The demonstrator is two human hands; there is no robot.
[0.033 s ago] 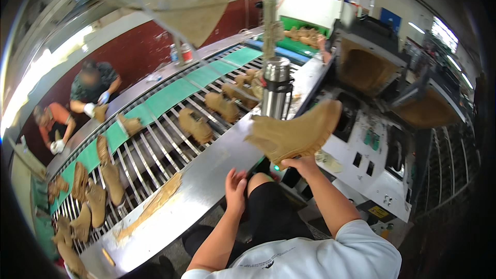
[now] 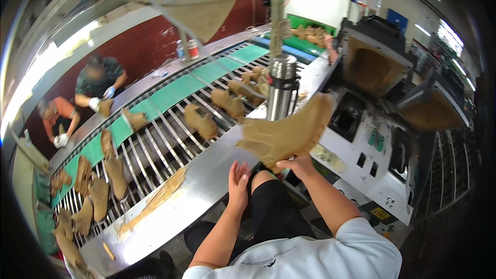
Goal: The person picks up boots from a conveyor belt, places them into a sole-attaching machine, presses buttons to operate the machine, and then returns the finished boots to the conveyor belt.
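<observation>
A tan ankle boot point(image 2: 284, 133) is gripped from below by my right hand point(image 2: 296, 166), in front of my body with its toe pointing up to the right. The fingers under the sole are partly hidden. Just below the boot's heel end, my left hand point(image 2: 238, 182) is raised with nothing in it, its fingers apart. Behind the boot a steel vacuum flask point(image 2: 282, 93) with a dark handle stands on the metal ledge. Several more tan boots, among them one boot point(image 2: 200, 121) on the rollers, lie along the conveyor to the left.
A roller conveyor point(image 2: 155, 150) with green mats point(image 2: 178, 90) runs beside the metal ledge point(image 2: 199, 186). To my right stands a machine with raised, open lids point(image 2: 380, 62). Two gloved people point(image 2: 98, 82) handle pieces across the conveyor. Another person's arm point(image 2: 330, 49) reaches in behind the machine.
The boot in my right hand has shifted a little left and down. My left hand has risen slightly toward it, and the whole view has turned a little.
</observation>
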